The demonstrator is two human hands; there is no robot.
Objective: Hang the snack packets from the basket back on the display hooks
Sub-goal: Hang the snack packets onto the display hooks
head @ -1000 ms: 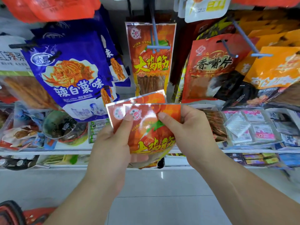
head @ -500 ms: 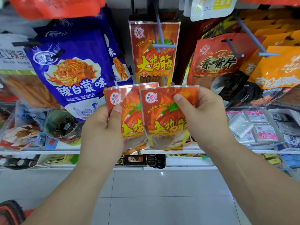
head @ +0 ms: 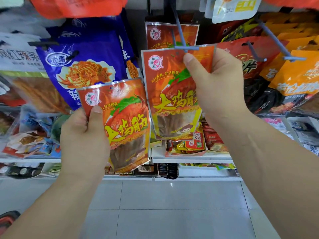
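Right hand (head: pixel 219 87) pinches packet (head: pixel 172 94) top at hook (head: pixel 187 48); left hand (head: pixel 82 135) grips second packet (head: pixel 127 125).

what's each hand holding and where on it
The left hand pinches the lower packet at its left edge. The right hand pinches the upper packet by its top edge, close to the end of the hook.
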